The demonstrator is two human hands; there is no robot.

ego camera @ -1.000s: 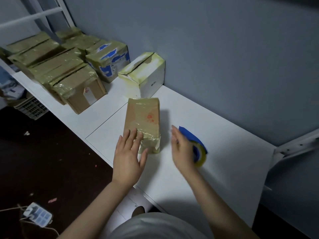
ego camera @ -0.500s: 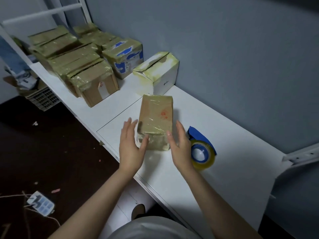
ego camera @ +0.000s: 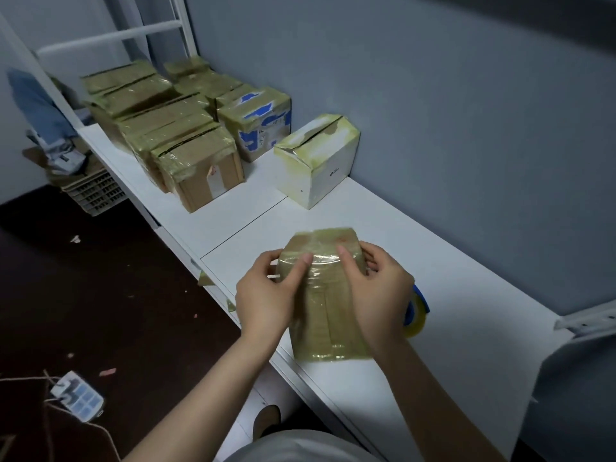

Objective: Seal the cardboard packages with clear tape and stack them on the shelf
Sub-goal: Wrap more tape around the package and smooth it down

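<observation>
RISK: slick taped package (ego camera: pixel 328 315) possibly slipping from a sides-only hold, or knocking the tape roll (ego camera: pixel 417 316) lying just right of the right hand (ego camera: pixel 376 295) | HANDS: left hand (ego camera: pixel 266 296) and right hand clamping opposite sides, thumbs pressing on top | PACKAGE: sitting between both hands

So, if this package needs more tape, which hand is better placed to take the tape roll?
The right hand. The tape roll lies on the table right beside it, partly hidden behind it. The left hand grips the package on the opposite side, so it would have to cross over.
</observation>
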